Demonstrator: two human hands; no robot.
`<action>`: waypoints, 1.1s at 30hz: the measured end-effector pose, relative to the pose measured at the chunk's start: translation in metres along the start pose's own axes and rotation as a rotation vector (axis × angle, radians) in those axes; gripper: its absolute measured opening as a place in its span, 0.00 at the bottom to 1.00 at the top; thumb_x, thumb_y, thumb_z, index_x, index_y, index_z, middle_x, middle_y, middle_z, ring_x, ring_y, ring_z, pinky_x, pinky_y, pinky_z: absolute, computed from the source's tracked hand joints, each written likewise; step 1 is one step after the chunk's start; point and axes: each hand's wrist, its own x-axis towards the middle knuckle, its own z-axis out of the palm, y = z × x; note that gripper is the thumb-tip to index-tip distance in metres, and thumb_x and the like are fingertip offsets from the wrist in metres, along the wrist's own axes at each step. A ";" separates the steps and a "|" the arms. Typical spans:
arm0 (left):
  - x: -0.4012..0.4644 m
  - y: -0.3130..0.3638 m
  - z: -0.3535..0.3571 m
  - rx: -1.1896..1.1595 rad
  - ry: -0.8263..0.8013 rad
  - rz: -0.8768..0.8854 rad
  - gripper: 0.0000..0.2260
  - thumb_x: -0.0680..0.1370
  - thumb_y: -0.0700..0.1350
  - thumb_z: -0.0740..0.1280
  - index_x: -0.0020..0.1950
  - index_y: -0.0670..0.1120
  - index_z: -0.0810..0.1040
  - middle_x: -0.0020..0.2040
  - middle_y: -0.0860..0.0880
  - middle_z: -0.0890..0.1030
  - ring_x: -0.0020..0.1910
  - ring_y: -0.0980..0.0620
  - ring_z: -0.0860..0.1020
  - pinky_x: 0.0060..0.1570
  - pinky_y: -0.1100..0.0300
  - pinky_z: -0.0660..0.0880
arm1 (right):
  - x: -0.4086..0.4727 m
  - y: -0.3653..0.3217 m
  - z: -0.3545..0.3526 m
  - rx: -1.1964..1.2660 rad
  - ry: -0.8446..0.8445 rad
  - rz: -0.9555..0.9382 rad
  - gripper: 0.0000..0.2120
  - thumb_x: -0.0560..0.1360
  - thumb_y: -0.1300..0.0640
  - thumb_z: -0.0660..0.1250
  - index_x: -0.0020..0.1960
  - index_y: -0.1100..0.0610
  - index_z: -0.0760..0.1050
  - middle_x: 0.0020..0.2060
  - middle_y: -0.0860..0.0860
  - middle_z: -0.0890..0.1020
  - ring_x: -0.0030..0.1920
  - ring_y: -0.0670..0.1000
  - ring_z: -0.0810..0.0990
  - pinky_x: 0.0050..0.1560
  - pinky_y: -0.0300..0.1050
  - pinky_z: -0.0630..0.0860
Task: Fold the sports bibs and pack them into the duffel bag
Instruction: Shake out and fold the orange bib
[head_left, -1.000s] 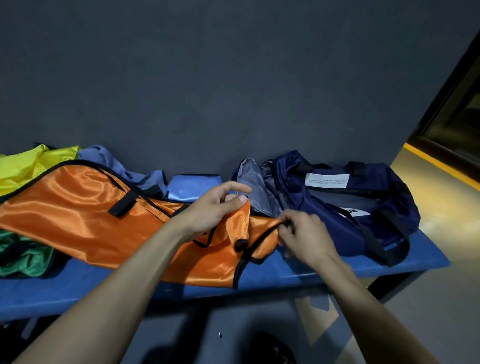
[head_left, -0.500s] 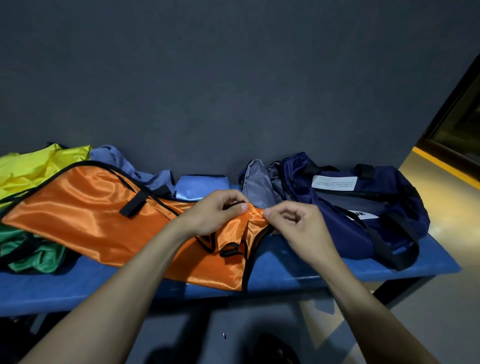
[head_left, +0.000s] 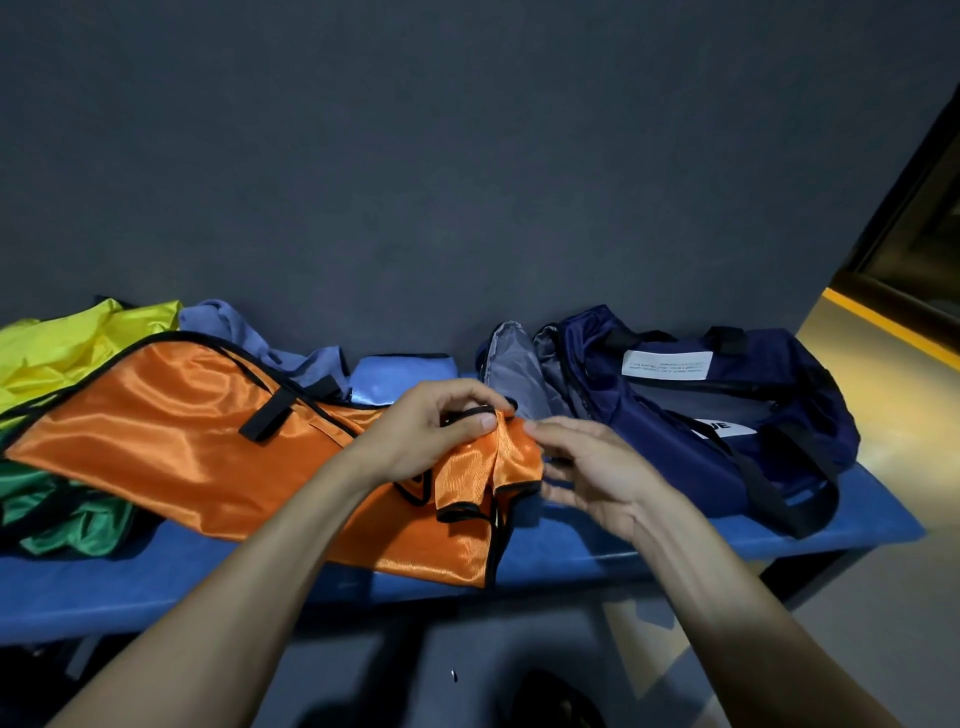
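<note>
Bibs: one orange (head_left: 171, 447), one yellow (head_left: 78, 348), one green (head_left: 67, 514); one duffel bag (head_left: 691, 415); two hands

Dark grey matte wall (head_left: 467, 156) filled the whole back, plain and unlit. Blue padded bench (head_left: 156, 582) ran along it, back edge against the wall, right end stopping short of the doorway. Black metal bench leg (head_left: 810, 571) visible under the right corner. Grey floor (head_left: 883, 623) below, dim. Warm yellow light on the floor strip (head_left: 883, 374) at far right. Dark door frame (head_left: 914, 218) with yellow threshold line (head_left: 893, 327) beside it.
</note>
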 end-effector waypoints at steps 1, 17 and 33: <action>0.000 0.001 -0.001 -0.015 0.014 0.000 0.08 0.81 0.44 0.69 0.60 0.47 0.82 0.57 0.52 0.84 0.60 0.55 0.81 0.63 0.58 0.75 | 0.001 0.000 -0.002 0.004 0.040 -0.048 0.05 0.78 0.55 0.71 0.52 0.55 0.81 0.45 0.54 0.82 0.45 0.51 0.81 0.46 0.45 0.79; 0.025 0.021 0.014 -0.116 0.120 0.043 0.05 0.78 0.43 0.74 0.53 0.46 0.83 0.41 0.51 0.82 0.41 0.55 0.79 0.45 0.63 0.75 | -0.001 -0.002 0.001 -0.176 0.217 -0.506 0.07 0.76 0.46 0.63 0.43 0.47 0.75 0.40 0.54 0.75 0.43 0.55 0.72 0.49 0.56 0.71; 0.067 0.009 0.032 -0.077 0.102 0.120 0.06 0.80 0.50 0.69 0.48 0.50 0.75 0.42 0.54 0.76 0.42 0.55 0.73 0.47 0.51 0.72 | -0.009 -0.005 0.000 -0.277 0.169 -0.530 0.21 0.79 0.42 0.67 0.51 0.61 0.71 0.36 0.53 0.75 0.36 0.51 0.74 0.40 0.44 0.74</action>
